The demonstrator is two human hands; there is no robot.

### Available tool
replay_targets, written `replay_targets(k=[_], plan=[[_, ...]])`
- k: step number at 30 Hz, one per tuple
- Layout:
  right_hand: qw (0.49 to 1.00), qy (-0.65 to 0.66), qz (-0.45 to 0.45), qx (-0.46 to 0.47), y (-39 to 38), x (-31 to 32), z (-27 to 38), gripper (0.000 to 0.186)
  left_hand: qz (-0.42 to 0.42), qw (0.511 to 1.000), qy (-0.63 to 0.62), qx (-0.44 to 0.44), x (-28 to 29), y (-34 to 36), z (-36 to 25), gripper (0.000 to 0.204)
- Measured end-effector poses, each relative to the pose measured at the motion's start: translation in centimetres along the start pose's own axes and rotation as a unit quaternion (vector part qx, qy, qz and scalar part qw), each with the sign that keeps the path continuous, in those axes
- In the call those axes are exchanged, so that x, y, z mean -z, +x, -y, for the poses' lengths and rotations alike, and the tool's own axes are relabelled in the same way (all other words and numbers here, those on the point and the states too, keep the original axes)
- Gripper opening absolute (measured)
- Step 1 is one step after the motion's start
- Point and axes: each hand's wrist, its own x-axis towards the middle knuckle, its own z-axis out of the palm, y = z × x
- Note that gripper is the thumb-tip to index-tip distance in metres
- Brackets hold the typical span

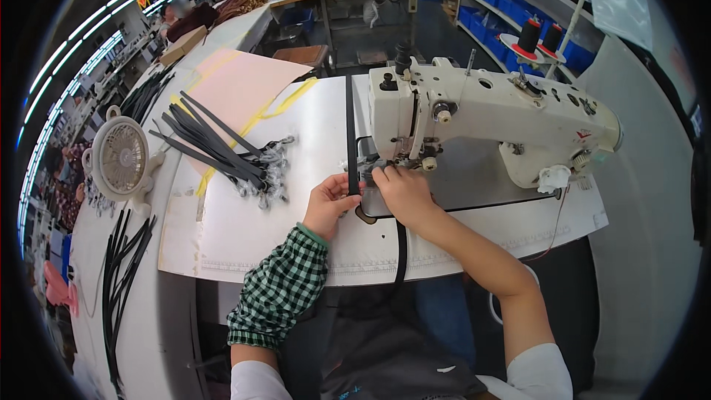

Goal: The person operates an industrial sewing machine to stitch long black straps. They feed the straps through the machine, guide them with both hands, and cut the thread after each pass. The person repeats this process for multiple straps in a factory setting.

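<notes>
At centre frame, left hand [326, 206] pinches black strap [352, 126]; right hand [405, 194] beside sewing machine [474, 96], grip cannot be told. Strap should be kept flat and straight.

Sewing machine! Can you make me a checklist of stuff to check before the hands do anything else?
1. Left hand gripping the black strap: ok, it is pinched.
2. Right hand well clear of the needle end of the sewing machine: not ok, its fingers are close by.
3. Needle raised: cannot tell, too small to make out.
4. Thread spools upright: ok.
5. Bundle of straps apart from the machine: ok, it lies off to the left.
</notes>
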Motion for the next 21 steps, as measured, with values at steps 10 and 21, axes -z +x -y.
replay_targets(k=[10, 21], plan=[[0.997, 0.029, 0.001, -0.069, -1.9, 4.9, -0.3, 0.034, -0.03, 0.999, -0.033, -0.01, 0.0, 0.0, 0.1, 0.034], [0.997, 0.062, -0.014, -0.037, 0.6, -0.1, 0.6, 0.015, -0.027, 0.999, -0.016, -0.009, 0.5, 0.2, 0.0, 0.034]])
